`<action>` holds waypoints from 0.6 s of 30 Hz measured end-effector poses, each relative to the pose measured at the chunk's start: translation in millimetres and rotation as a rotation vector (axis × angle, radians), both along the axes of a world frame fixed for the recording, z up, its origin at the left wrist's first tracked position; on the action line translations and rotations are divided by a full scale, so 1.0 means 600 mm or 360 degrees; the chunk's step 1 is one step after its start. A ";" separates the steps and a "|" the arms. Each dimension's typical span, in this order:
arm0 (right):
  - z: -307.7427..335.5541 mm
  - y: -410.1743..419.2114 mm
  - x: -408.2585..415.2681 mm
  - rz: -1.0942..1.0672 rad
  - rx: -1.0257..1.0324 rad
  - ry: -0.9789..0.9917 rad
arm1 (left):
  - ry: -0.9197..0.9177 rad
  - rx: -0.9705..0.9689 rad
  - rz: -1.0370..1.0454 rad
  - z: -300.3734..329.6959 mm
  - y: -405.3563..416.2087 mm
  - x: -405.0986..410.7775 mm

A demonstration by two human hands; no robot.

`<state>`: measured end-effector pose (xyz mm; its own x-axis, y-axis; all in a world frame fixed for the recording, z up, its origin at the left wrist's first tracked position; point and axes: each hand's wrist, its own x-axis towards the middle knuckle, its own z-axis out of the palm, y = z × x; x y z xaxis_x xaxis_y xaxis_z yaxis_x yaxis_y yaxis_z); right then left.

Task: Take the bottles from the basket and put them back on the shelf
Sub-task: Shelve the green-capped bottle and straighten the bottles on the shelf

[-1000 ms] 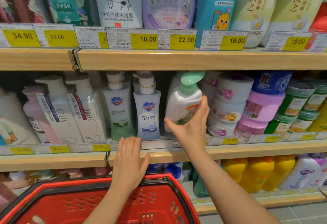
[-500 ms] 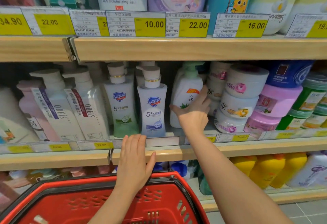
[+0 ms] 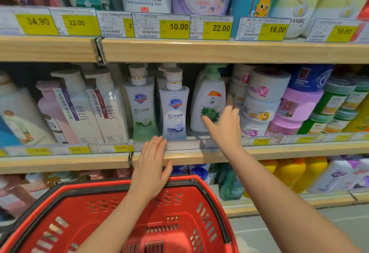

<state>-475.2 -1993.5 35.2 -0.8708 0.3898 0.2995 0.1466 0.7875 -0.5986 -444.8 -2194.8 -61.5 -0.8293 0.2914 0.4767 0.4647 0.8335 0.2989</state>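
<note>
While the left hand [image 3: 151, 170] rests flat, fingers straight and holding nothing, on the shelf edge [image 3: 289, 152] above the red basket [image 3: 179, 212], the right hand [image 3: 225, 127] to its right has a loose, apart grip, thumb and fingertips only touching the green-capped pump bottle [image 3: 209, 101]. That white bottle with a green leaf print stands upright just behind the right hand, between the blue Safeguard bottle [image 3: 174, 111] and stacked cream jars [image 3: 259, 101]. Best nudge it squarely back, label forward, without tipping its neighbours.

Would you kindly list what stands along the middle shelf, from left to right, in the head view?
Pink bottle → two OBEIS bottles → green Safeguard bottle → blue Safeguard bottle → green-capped white bottle → white jars → pink jars.
</note>
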 end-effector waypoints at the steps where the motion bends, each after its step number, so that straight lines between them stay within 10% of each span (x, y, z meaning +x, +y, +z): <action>1: -0.004 0.005 0.024 0.0077 0.0014 0.0065 | -0.0029 0.0028 -0.0037 -0.001 -0.005 0.014; 18: -0.248 -0.013 0.328 0.0485 -0.0083 -0.0537 | -0.0569 -0.0552 -0.1161 -0.216 -0.079 0.247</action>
<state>-278.4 -2001.3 -113.5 -0.9936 0.1076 -0.0340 0.1065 0.7949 -0.5973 -296.5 -2242.0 -191.2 -0.4630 0.8863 0.0106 0.8432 0.4367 0.3135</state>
